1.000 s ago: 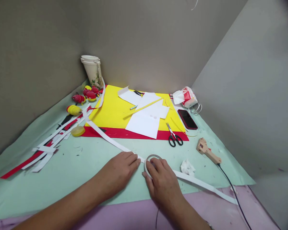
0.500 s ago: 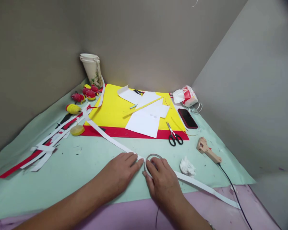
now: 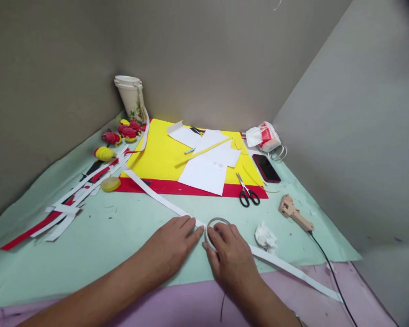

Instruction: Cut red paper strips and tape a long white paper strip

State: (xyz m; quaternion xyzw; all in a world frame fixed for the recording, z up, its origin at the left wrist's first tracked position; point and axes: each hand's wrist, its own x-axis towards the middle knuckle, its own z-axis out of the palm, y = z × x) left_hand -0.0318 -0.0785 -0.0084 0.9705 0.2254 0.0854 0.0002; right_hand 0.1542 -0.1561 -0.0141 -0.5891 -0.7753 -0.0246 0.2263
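A long white strip runs diagonally over the pale green table cover, passing beneath the fingertips of my left hand. The fingers there are close together and bent, with thumb and forefinger pressing the strip down. My right hand is closed around a thin pale ring that stands on the strip. Its fingers reach inside the ring while the thumb stays outside, near the left fingertips. The ring's lower right side is hidden by the hand. Beyond my right hand the strip continues toward the lower right table edge.
Scissors lie near red and yellow sheets. Right of them are a phone, a glue gun with a cord, and crumpled tissue. Cut strips, a yellow tape roll and a white bucket are left.
Both hands and the ring keep practically the same position on the strip. The whole view has shifted very slightly.
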